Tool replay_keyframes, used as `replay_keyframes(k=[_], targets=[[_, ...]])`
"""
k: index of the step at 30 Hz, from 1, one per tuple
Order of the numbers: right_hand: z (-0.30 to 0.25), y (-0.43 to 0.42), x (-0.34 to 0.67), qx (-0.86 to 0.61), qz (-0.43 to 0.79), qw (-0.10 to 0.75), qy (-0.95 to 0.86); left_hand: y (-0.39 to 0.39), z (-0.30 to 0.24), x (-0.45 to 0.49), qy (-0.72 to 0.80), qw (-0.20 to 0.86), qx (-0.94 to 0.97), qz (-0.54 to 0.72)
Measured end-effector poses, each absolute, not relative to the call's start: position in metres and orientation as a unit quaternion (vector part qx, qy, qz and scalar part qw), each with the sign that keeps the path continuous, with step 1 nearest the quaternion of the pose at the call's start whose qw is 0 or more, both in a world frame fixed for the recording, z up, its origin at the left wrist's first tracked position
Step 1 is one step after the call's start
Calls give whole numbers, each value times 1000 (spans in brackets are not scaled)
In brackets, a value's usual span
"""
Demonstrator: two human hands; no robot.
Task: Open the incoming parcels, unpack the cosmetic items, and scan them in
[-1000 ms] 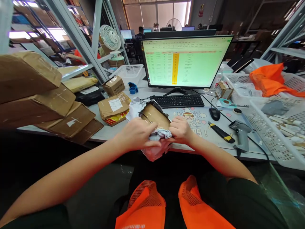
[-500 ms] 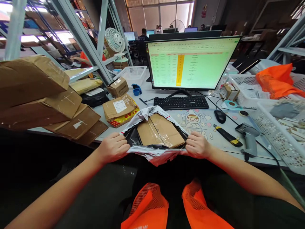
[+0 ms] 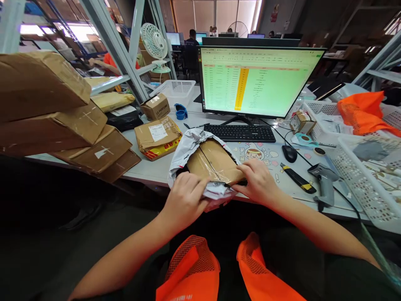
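A white plastic mailing bag (image 3: 179, 158) with a dark lining lies open at the desk's front edge, its near side hanging over. Inside it shows a taped brown cardboard box (image 3: 213, 161). My left hand (image 3: 189, 194) is closed on the bag's near rim, left of centre, fingers curled over the plastic. At the box's right corner, my right hand (image 3: 257, 179) is closed with thumb and fingers around the bag's edge. Its fingertips touch or nearly touch the cardboard.
Behind the bag stand a keyboard (image 3: 239, 133) and a monitor (image 3: 257, 83). To the right lie a mouse (image 3: 289, 153), a utility knife (image 3: 298, 178), a barcode scanner (image 3: 326, 184) and a white basket (image 3: 366, 184). Leftward are a labelled parcel (image 3: 158, 133) and stacked cartons (image 3: 46, 129).
My left hand has moved right along the near rim, and my right hand slightly inward and up. The bag's opening, stretched wide before, is now narrower and slacker.
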State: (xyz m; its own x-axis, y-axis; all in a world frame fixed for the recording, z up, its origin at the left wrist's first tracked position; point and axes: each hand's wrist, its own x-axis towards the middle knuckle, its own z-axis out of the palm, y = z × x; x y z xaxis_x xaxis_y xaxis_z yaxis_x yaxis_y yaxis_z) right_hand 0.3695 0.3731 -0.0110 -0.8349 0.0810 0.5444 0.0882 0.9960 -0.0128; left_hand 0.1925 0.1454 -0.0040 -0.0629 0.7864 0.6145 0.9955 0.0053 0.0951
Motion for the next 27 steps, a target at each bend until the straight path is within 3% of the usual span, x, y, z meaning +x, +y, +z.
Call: replay_keyframes(k=[5,11,15,18,20,24,27], targets=[[-9,373,348,97,20,193,-976,120,-46,213,-598,226,-695,-328],[-18,386,339,105,29,187,-976,109,-116,203,-687,92,-610,-384],[-6,384,342,89,13,168,-982,103,-93,175,-638,-100,-606,-465],[2,356,342,25,16,150,-988,120,-58,154,-686,-1,-509,-520],[1,327,337,-7,26,152,-988,146,-41,141,-754,61,-461,-464],[-21,283,320,-48,50,211,-975,196,-29,104,-822,-5,-442,-359],[-40,272,311,-91,64,272,-956,208,-37,65,-845,-39,-377,-378]])
